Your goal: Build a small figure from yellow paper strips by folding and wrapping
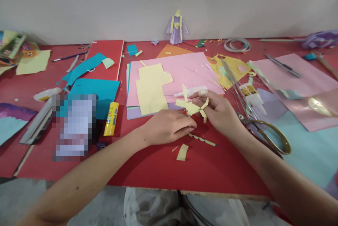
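Left hand [169, 127] and right hand [218, 111] both pinch the yellow paper cutout [190, 108]; a light, steady grip probably spares its thin strips; scissors [266, 134] lie just rightward.

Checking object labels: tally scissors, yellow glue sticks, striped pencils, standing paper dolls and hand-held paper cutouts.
Scissors: 1
Yellow glue stick: 1
Striped pencil: 1
Standing paper doll: 1
Yellow paper cutout, held in the right hand: 1
Total: 5
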The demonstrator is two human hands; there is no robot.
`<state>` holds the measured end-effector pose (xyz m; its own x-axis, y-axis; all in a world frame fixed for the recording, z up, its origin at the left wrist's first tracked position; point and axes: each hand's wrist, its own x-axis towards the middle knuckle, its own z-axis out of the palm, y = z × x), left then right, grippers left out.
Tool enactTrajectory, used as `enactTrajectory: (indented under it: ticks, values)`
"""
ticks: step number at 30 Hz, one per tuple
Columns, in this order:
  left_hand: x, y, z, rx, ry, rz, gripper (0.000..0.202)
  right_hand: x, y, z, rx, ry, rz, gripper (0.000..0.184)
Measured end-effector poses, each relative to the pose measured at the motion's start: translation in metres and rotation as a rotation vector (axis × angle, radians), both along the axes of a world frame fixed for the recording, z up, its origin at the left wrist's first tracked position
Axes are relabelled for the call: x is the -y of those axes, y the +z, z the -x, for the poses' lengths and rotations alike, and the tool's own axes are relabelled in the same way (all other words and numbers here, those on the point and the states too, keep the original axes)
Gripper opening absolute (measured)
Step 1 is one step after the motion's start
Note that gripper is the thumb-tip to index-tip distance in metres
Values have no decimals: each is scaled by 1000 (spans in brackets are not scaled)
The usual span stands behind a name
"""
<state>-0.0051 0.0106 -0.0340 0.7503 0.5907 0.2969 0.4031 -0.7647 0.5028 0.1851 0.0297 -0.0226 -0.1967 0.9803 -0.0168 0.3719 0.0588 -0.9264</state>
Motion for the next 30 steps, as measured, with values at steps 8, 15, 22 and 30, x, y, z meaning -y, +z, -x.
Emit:
enactTrajectory:
  ticks: [8, 15, 22, 30]
  values:
    - [0, -1, 0, -17, -25, -164, 15, 3, 0, 0, 108, 42, -74, 19]
    - [0, -2, 0, 16, -29, -205, 14, 4, 0, 0, 114, 40, -120, 20]
    - [0, -3, -1, 32, -46, -185, 15, 5, 1, 2, 46, 11, -91, 20]
    - [1, -1, -1, 39, -19, -122, 16, 5, 5, 3, 69, -16, -127, 15]
